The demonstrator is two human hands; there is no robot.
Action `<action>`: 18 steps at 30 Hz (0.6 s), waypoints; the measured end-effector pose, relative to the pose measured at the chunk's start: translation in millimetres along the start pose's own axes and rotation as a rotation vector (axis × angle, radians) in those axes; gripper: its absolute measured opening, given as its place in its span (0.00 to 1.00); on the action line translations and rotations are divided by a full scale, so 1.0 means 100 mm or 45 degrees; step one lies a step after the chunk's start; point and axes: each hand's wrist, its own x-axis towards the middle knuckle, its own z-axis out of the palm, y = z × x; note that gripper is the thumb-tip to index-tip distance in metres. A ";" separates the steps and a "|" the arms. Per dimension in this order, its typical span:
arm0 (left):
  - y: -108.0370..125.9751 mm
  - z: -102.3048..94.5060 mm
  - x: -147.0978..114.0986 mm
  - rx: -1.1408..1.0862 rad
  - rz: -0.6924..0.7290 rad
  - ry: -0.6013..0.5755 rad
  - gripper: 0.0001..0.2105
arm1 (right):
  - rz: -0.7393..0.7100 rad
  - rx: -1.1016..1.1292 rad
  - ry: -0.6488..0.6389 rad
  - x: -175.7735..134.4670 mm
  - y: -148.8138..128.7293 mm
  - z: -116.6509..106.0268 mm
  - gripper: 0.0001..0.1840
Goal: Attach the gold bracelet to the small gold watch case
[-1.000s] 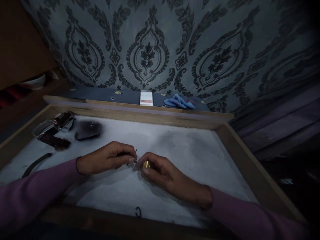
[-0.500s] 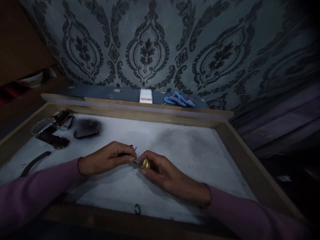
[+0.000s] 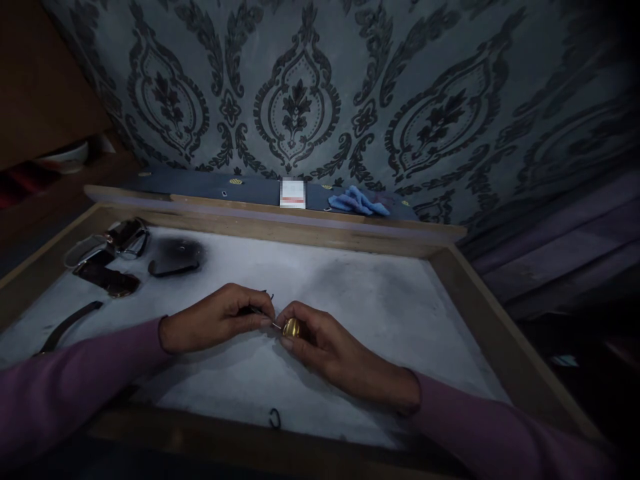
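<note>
Gold-coloured piece [image 3: 291,328] pinched in right hand [image 3: 335,343]; left hand [image 3: 215,321] grips thin metal rod [image 3: 277,326], tip nearer piece than second ago, suggesting fine two-handed work; contact unclear.

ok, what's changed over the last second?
The gold piece in the right hand shows more of its surface, and the thin tool in the left hand reaches closer to it; contact is unclear. Neither hand let go. Blue cloth, black loop and dark strap stayed put.

Crumpled blue cloth [image 3: 356,200] near blurred white object [image 3: 293,193]; patterned wallpaper [image 3: 345,73] behind.
</note>
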 end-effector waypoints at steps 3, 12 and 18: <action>0.00 0.01 -0.01 -0.014 0.015 0.010 0.07 | 0.014 0.014 -0.005 0.00 0.00 0.00 0.05; 0.00 0.04 -0.03 0.005 0.019 0.045 0.07 | 0.032 0.041 -0.029 0.00 -0.01 0.00 0.06; 0.02 0.05 -0.02 0.029 0.026 0.052 0.07 | 0.030 0.045 -0.026 0.00 -0.01 0.00 0.06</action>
